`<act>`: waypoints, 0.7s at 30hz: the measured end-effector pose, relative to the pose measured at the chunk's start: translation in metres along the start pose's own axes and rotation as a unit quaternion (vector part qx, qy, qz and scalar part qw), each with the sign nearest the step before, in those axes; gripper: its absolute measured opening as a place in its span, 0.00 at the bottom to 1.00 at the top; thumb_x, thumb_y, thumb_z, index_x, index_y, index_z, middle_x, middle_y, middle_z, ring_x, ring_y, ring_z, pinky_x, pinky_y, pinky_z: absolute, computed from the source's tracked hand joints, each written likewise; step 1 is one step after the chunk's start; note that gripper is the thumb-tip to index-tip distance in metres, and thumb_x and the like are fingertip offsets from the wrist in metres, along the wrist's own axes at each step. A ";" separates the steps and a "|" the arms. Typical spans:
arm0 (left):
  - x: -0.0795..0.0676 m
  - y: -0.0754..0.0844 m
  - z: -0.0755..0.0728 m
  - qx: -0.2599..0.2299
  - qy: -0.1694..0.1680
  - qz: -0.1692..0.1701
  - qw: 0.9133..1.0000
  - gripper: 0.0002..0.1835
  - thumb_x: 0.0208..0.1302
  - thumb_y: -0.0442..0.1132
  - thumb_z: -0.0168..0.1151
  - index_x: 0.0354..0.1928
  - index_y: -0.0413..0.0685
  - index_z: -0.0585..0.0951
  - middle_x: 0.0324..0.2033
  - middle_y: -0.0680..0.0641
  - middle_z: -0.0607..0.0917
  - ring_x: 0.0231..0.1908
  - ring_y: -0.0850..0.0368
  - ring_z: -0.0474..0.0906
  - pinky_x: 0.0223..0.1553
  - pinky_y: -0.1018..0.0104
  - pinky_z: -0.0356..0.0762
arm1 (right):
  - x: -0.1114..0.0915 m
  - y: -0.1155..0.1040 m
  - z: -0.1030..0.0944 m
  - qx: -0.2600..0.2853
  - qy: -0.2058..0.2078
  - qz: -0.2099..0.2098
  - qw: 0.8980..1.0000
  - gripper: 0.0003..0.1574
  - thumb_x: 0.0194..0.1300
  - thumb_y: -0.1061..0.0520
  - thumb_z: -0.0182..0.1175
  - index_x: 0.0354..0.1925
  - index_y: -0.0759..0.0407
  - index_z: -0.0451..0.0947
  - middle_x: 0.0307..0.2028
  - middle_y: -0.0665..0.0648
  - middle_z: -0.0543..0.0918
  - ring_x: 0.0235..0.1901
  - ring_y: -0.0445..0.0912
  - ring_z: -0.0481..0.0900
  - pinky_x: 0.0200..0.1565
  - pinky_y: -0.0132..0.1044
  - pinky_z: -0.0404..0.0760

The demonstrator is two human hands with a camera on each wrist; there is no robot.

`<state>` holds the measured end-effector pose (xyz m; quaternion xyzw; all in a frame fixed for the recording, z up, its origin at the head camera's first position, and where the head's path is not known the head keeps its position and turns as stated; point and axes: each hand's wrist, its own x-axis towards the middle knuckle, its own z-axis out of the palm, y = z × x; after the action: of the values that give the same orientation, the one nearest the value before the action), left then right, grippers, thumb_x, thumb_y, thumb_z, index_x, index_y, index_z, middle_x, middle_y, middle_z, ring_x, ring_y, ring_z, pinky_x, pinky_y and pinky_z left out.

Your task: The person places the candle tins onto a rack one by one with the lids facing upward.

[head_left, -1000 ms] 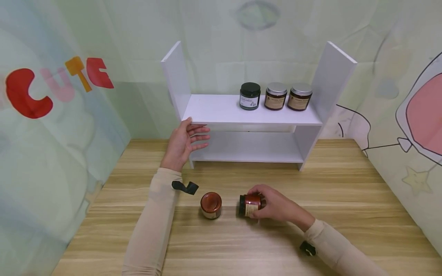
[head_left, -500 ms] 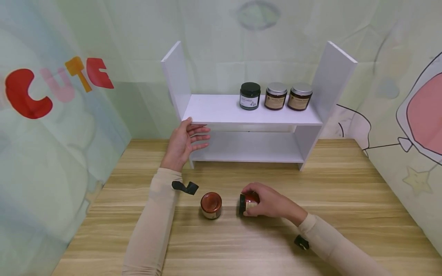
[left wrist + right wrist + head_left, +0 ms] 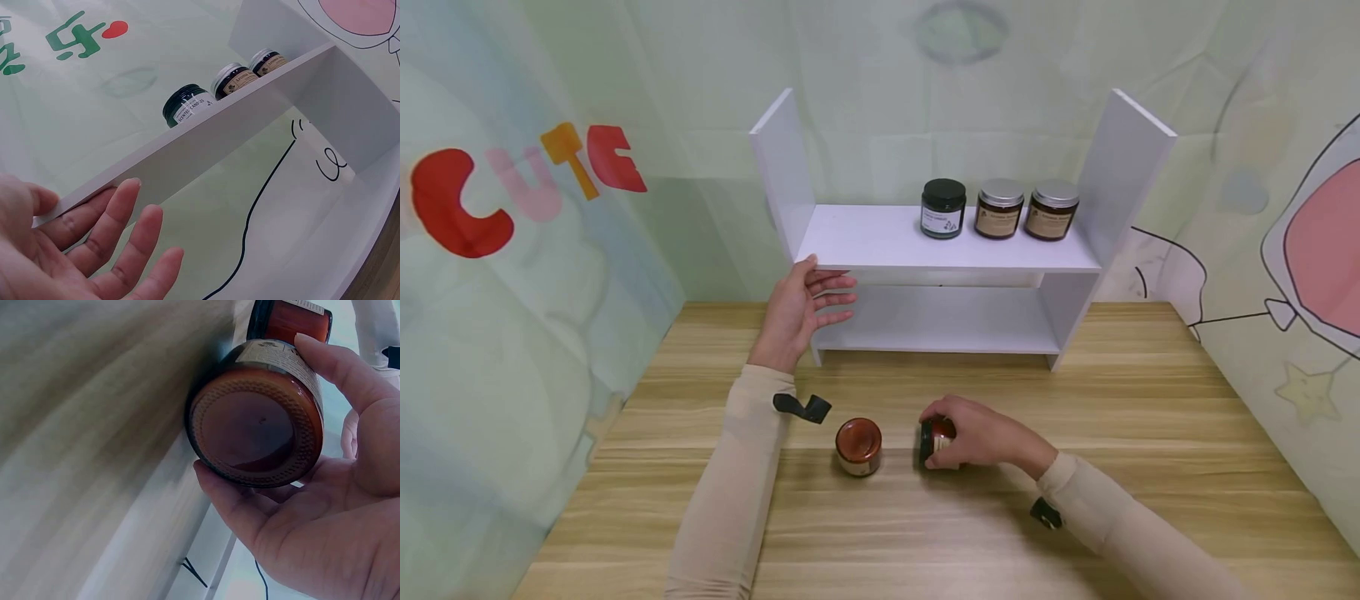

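Note:
My right hand (image 3: 983,433) grips an amber candle jar (image 3: 942,433) by its sides, thumb and fingers on opposite sides. The jar lies on its side, black lid to the left; its round glass base (image 3: 256,428) faces the right wrist camera. Left of it, a second amber candle jar (image 3: 859,446) stands upside down on the table. My left hand (image 3: 797,312) pinches the left end of the white shelf's upper board (image 3: 865,237). Its thumb lies on top and its index finger underneath, while the other fingers (image 3: 140,237) spread loosely below.
On the upper board stand a black-lidded candle jar (image 3: 942,208) and two silver-lidded jars (image 3: 998,208) towards the right side panel (image 3: 1123,175). Below is a lower board (image 3: 947,321). The wooden table (image 3: 880,542) reaches printed cloth walls on both sides.
My right hand has shifted slightly left along the lying jar, covering more of it and its label. The left hand, shelf and other jars stay put.

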<state>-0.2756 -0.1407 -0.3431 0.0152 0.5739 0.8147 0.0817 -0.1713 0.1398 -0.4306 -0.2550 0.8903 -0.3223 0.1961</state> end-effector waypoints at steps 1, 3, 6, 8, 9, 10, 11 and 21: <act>0.000 0.000 0.000 0.000 0.001 0.000 1.000 0.32 0.80 0.57 0.44 0.60 0.31 0.76 0.39 0.48 0.89 0.39 0.49 0.86 0.41 0.56 0.86 | 0.001 -0.001 -0.001 -0.002 -0.004 0.002 1.000 0.37 0.54 0.49 0.76 0.58 0.61 0.78 0.46 0.52 0.78 0.43 0.47 0.75 0.45 0.42 0.76; -0.001 0.000 0.000 -0.001 0.000 0.001 1.000 0.32 0.80 0.57 0.44 0.61 0.31 0.76 0.39 0.48 0.89 0.40 0.49 0.86 0.41 0.56 0.86 | 0.002 -0.002 -0.002 -0.010 -0.011 0.004 1.000 0.36 0.53 0.49 0.76 0.58 0.61 0.79 0.45 0.52 0.78 0.43 0.47 0.75 0.45 0.42 0.76; 0.000 0.000 0.000 0.000 0.001 0.001 1.000 0.31 0.80 0.57 0.44 0.59 0.32 0.78 0.39 0.47 0.90 0.40 0.49 0.86 0.41 0.56 0.86 | 0.004 -0.004 -0.004 -0.020 -0.021 0.008 1.000 0.35 0.53 0.49 0.76 0.57 0.61 0.79 0.43 0.51 0.78 0.41 0.46 0.75 0.43 0.41 0.76; 0.000 0.000 -0.001 0.000 0.000 0.002 1.000 0.31 0.80 0.57 0.45 0.57 0.33 0.79 0.39 0.47 0.90 0.40 0.49 0.86 0.42 0.55 0.86 | 0.005 -0.005 -0.005 -0.022 -0.029 0.010 0.999 0.35 0.53 0.49 0.77 0.56 0.60 0.80 0.41 0.51 0.78 0.40 0.45 0.75 0.42 0.40 0.76; 0.000 0.000 -0.001 -0.001 -0.001 0.002 1.000 0.30 0.80 0.57 0.45 0.57 0.34 0.79 0.39 0.47 0.89 0.40 0.49 0.86 0.42 0.55 0.86 | 0.006 -0.005 -0.006 -0.022 -0.033 0.011 0.999 0.34 0.53 0.49 0.77 0.56 0.60 0.80 0.40 0.51 0.79 0.39 0.45 0.75 0.42 0.40 0.76; 0.000 0.000 -0.001 0.001 -0.001 0.003 1.000 0.31 0.80 0.57 0.45 0.57 0.34 0.79 0.39 0.47 0.89 0.40 0.50 0.86 0.42 0.55 0.86 | 0.007 -0.006 -0.006 -0.020 -0.036 0.013 0.999 0.34 0.53 0.49 0.77 0.55 0.60 0.80 0.40 0.51 0.79 0.38 0.44 0.75 0.41 0.39 0.76; 0.000 0.000 -0.001 0.001 -0.002 0.003 1.000 0.30 0.80 0.57 0.45 0.57 0.34 0.79 0.39 0.47 0.89 0.40 0.50 0.86 0.42 0.55 0.86 | 0.007 -0.006 -0.007 -0.021 -0.039 0.013 0.999 0.33 0.52 0.49 0.77 0.54 0.59 0.80 0.39 0.51 0.79 0.38 0.44 0.75 0.41 0.39 0.76; -0.001 0.000 -0.001 0.003 -0.004 0.004 1.000 0.32 0.80 0.57 0.45 0.59 0.32 0.77 0.40 0.48 0.89 0.40 0.50 0.86 0.42 0.55 0.86 | 0.011 -0.006 -0.010 -0.032 -0.056 0.006 0.998 0.28 0.51 0.49 0.78 0.49 0.55 0.81 0.37 0.51 0.80 0.37 0.44 0.75 0.40 0.39 0.76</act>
<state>-0.2750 -0.1417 -0.3437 0.0208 0.5761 0.8131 0.0806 -0.1828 0.1340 -0.4211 -0.2733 0.8893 -0.2780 0.2392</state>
